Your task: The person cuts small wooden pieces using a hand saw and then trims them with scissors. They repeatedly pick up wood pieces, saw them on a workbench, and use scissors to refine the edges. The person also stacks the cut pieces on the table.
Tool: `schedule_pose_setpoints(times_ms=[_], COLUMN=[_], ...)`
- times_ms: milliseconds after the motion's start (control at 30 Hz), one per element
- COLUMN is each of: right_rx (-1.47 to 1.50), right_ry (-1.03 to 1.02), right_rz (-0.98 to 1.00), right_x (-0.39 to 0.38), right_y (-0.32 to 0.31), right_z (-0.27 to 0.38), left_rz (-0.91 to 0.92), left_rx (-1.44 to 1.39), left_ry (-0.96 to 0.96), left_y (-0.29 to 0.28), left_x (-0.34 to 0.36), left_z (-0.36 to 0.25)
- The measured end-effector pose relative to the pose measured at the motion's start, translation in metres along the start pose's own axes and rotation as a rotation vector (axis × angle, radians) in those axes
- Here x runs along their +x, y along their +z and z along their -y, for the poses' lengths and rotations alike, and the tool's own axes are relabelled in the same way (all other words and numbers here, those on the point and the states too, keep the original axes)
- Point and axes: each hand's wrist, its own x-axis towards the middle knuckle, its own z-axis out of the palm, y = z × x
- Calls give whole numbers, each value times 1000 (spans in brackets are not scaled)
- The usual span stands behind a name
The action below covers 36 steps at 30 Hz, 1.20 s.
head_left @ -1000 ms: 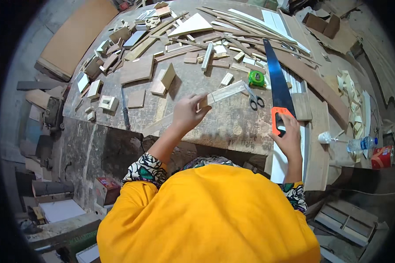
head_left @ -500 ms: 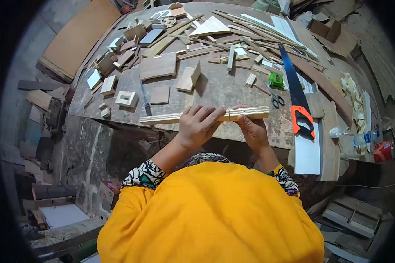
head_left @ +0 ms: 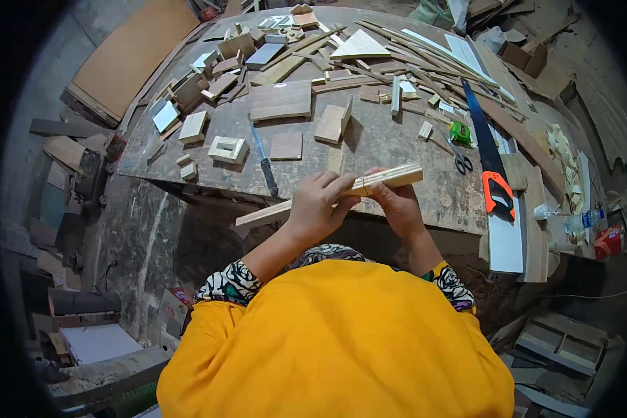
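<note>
Near the front edge of the workbench, a bundle of long pale wooden strips [head_left: 405,175] is held above the edge, its left end tilted down toward me. A thin dark band or line crosses the strips between my hands. My left hand [head_left: 318,207] is closed round the middle of the bundle. Toward the right end, my right hand [head_left: 399,209] grips it with the thumb on the near side; its other fingers are mostly hidden behind the wood. Just beyond lie a blue-bladed tool with a dark handle [head_left: 268,175] and a flat square wood piece [head_left: 285,146].
On the workbench [head_left: 390,150] lie an orange-handled handsaw [head_left: 498,195], scissors [head_left: 462,164], a green tape measure [head_left: 460,133] and many wood offcuts. A small wooden frame block [head_left: 228,150] stands at left. A plastic bottle [head_left: 584,221] is at the far right.
The bundle has tipped, its left end dropping toward me and its right end rising. Both hands keep their grip. The view has shifted, so the bench things appear farther right.
</note>
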Motion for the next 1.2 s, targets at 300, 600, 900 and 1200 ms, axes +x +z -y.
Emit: schedule_pose_setpoints(times_ms=[300,600,900,1200], right_rx=[116,61,212,195], right_ry=[189,368,549,542], right_rz=[-124,-117,-95,-163], right_x=[7,15,26,28], right_y=[12,16,12,-32], right_z=[-37,-56,-68,-61], left_rz=[190,366,367,251], left_rx=[-153,-457,-1337,-1421], left_ry=[-241,-546,-1116,-1236], left_y=[-8,0,-9,13], left_x=[-25,-38,-52,-47], left_z=[19,44,68,100])
